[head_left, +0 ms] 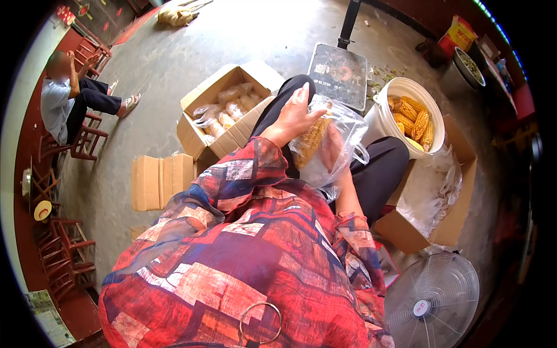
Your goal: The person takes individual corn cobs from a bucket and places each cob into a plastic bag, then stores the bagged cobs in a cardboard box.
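Observation:
A clear plastic bag (348, 122) with handle loops lies over my lap, with yellow corn cobs (311, 141) in it. My right hand (333, 145) shows blurred through the film and holds the bag from its right side; whether it is inside or behind is unclear. On the left, my left hand (296, 111) has straight fingers over my knee, and its thumb reaches onto the bag beside the corn. Its grip cannot be made out. Left of my knee, an open cardboard box (230, 141) contains several bagged corn cobs (235, 111).
A white bucket (376, 115) of corn cobs stands right of my knee, beside a platform scale (337, 78). Another cardboard box (461, 200) holds plastic bags (428, 195). A fan (431, 300) stands lower right. A person (61, 100) sits far left; a dog (176, 16) lies ahead.

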`<state>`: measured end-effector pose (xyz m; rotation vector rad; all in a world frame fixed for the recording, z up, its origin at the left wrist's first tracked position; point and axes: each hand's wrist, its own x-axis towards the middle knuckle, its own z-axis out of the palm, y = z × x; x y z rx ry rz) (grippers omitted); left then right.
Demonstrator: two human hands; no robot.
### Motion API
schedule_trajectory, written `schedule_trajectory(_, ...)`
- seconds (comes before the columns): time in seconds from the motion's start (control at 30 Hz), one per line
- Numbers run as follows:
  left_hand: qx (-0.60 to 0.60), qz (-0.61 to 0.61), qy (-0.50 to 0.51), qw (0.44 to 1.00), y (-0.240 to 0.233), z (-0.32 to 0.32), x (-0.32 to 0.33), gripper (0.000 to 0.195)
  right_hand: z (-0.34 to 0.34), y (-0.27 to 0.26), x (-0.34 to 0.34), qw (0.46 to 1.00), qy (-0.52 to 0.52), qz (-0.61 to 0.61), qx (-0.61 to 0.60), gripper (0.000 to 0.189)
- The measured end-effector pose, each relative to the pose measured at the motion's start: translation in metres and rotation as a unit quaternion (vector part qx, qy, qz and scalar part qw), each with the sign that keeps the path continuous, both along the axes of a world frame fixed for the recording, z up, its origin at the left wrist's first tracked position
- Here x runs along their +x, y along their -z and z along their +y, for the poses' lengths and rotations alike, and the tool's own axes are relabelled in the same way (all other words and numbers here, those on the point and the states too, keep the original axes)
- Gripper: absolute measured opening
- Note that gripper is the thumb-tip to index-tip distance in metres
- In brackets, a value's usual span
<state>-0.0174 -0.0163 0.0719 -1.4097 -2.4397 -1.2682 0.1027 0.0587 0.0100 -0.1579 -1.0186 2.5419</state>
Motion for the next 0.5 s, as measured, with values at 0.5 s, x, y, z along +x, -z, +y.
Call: schedule_trajectory(0.5, -0.117, -0.519, 0.196, 0.823, 0.022, 0.005, 0.015, 0.061, 0.007, -0.019, 0.023, 0.928, 0.149, -0.107, 0.324, 0.036)
